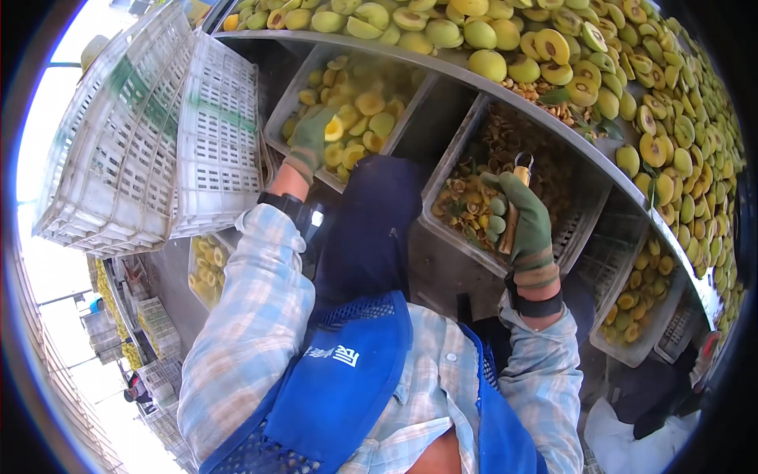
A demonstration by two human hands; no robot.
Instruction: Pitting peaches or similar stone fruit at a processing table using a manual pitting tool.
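My left hand (309,142), in a green glove, is over a crate (276,110) of halved yellow-green fruit. A bright yellow fruit half (334,129) is at its fingertips, and the fingers look closed on it. In my right hand (527,221), also gloved, is a loop-ended pitting tool (518,178) with a wooden handle; its metal loop points away from me. The fingers wrap round the handle. Below this hand stands a crate (450,154) of brown pits and scraps.
A metal-edged table (505,87) heaped with cut fruit curves across the far side and right. Tall white crates (213,126) stand stacked at the left. Another fruit crate (667,316) is low at the right, and one (197,276) sits by my left arm.
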